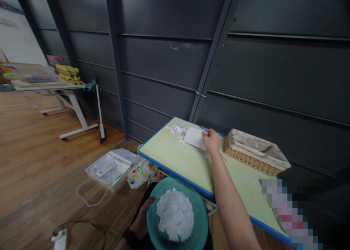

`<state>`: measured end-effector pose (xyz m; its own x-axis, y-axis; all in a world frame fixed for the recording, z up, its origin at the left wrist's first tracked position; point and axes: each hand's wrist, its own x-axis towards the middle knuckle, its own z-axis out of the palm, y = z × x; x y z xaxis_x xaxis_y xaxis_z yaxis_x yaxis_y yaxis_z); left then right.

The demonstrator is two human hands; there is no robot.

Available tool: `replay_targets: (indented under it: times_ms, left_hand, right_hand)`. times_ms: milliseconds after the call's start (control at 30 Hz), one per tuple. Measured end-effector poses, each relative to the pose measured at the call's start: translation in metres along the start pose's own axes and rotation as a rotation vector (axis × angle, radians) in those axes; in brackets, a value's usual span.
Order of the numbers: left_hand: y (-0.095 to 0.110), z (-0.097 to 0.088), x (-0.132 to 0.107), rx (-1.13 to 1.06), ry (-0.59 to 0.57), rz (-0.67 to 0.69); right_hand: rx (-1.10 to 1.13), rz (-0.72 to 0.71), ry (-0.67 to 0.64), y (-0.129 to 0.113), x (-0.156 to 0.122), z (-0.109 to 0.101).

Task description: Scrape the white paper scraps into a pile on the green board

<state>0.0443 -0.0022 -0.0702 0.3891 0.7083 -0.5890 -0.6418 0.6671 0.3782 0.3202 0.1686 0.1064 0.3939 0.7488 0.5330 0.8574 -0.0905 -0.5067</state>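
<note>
Left grip (142, 218) partly behind teal bowl (201, 214)

White card (193, 137) is beside scraps (175, 129), teal bowl (201, 214) heaped with white flakes (175, 215)

A broad, black band (131, 237) circled the left wrist, matte and smooth-looking; whether it was a watch or a plain strap could not be told. The forearm just behind it was bare. The right forearm (229, 199) was bare along its whole visible length, and the right hand (212, 140) and left hand (142, 218) were both ungloved. Plain black, cloth-like legwear (140, 209) covered the visible part of the left leg, its surface dark and unpatterned.
</note>
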Motion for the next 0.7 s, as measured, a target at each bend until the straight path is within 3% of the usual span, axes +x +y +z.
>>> replay_targets:
  times_ms: [133,233,400,700]
  left_hand:
    - [0.011,0.006,-0.008,0.096,0.045,0.106]
    - [0.019,0.009,-0.012,0.132,0.029,0.104]
    - [0.030,0.014,-0.019,0.134,-0.003,0.116]
    - [0.051,0.025,-0.034,0.187,0.109,0.215]
  right_hand:
    - [0.050,0.032,0.023,0.000,0.001,0.000]
    - [0.054,0.030,0.008,0.000,0.001,0.001]
    - [0.061,0.036,-0.062,0.004,0.003,0.002]
    - [0.309,-0.024,-0.257,0.003,0.002,0.010]
